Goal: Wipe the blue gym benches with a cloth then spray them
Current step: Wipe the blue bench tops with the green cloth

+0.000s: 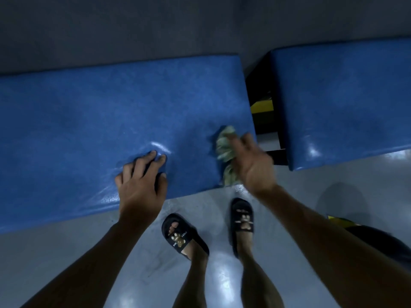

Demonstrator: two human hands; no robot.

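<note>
A long blue padded bench [89,121] runs across the view in front of me. My left hand [142,183] presses flat on its near edge, fingers spread, holding nothing. My right hand [253,163] grips a crumpled pale green cloth [225,147] against the bench's near right corner. The hand is blurred. A second blue bench [347,101] stands to the right, apart from the first. No spray bottle is in view.
A gap between the benches shows a black frame with a yellow part [262,106]. My feet in black slippers [184,234] stand on the glossy grey floor [66,252] just before the bench. Dark wall behind the benches.
</note>
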